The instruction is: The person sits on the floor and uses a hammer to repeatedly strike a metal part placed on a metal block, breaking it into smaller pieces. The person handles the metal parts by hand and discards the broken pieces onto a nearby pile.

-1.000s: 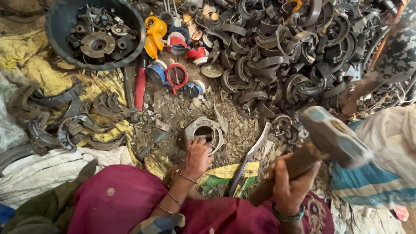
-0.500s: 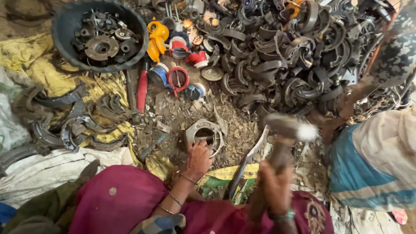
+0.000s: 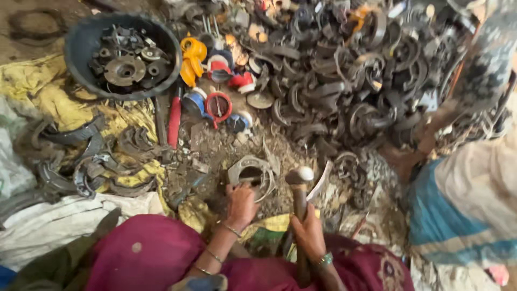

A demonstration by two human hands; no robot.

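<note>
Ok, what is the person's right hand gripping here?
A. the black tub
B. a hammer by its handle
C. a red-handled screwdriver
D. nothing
B: the right hand is closed around the handle of the hammer, whose head sits beside the metal ring.

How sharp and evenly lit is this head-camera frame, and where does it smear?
Head view: soft, even daylight, no hard shadows or glare. The hammer head and right hand are slightly motion-blurred; the left hand on the metal ring is clearer. The scrap pile smears toward the right edge; the black basin reads sharp.
</note>
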